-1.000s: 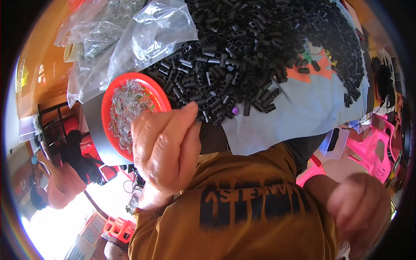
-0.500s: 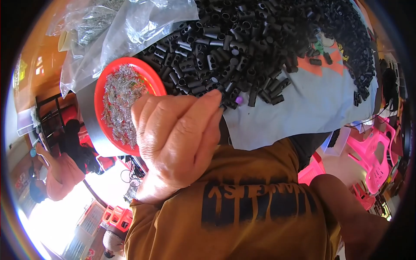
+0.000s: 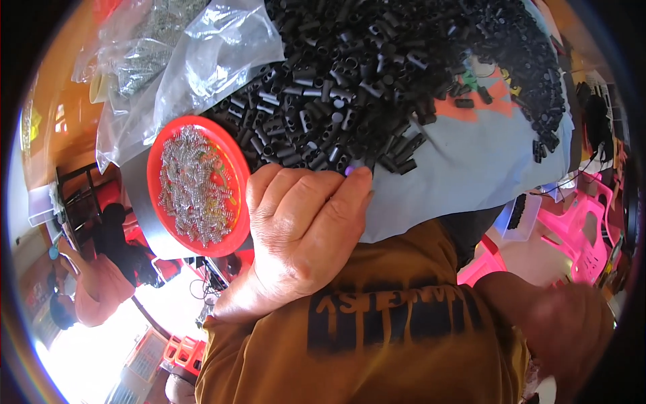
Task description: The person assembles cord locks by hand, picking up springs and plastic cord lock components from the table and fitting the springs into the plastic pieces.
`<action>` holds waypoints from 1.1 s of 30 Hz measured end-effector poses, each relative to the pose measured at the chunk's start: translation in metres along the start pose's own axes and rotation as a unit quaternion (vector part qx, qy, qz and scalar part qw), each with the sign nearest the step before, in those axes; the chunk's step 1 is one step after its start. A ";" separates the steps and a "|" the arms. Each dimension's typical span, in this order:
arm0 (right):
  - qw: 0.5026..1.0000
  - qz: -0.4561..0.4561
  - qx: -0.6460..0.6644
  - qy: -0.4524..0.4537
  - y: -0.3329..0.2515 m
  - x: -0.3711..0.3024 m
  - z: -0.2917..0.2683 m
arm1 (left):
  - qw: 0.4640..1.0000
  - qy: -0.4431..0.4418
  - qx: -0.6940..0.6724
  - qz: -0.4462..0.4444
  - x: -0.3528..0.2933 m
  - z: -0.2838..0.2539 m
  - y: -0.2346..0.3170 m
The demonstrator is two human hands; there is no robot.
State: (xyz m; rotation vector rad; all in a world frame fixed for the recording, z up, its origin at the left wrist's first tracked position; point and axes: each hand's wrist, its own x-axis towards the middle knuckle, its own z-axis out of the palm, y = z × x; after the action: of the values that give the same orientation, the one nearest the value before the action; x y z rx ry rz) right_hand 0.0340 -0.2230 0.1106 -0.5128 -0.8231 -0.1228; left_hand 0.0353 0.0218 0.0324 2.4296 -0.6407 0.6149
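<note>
My left hand (image 3: 306, 229) is closed, its fingers curled and its thumb side turned toward the near edge of a heap of short black plastic tubes (image 3: 316, 94). Whatever its fingertips may hold is hidden beneath them. A small purple piece (image 3: 348, 171) shows right by the index finger. Beside this hand, to its left, stands a red round bowl (image 3: 243, 161) filled with small metal springs (image 3: 195, 188). Far off at the lower right, my right hand (image 3: 568, 330) is a dark smear of motion, away from the table; its fingers cannot be made out.
A clear plastic bag (image 3: 215, 47) lies behind the bowl. Grey-blue cloth (image 3: 464, 161) with an orange print spreads under the tubes. Pink plastic chairs (image 3: 585, 236) and a clear bin (image 3: 521, 219) stand at the right. Another person (image 3: 97, 283) sits at the far left.
My left hand has shifted right, off the bowl's rim, to the edge of the tube heap. My right forearm has swung, bringing the blurred hand into view. The whole view has shifted slightly.
</note>
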 end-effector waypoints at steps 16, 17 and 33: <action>0.975 0.166 -0.100 -0.111 0.057 0.136 0.016 | 0.693 -0.234 -0.603 -0.317 0.052 0.047 0.033; 0.977 0.172 -0.064 -0.105 0.070 0.139 0.034 | 0.708 -0.226 -0.597 -0.303 0.063 0.046 0.030; 0.845 0.419 0.209 -0.258 0.129 0.075 0.119 | 0.660 -0.505 -0.556 -0.031 0.151 0.060 0.049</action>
State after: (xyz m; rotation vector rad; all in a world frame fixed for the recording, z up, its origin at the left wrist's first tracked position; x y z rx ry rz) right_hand 0.0439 -0.0462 0.1828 -0.4519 -1.0417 1.0298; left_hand 0.1426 -0.0965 0.0889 1.3303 -0.9252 -1.0477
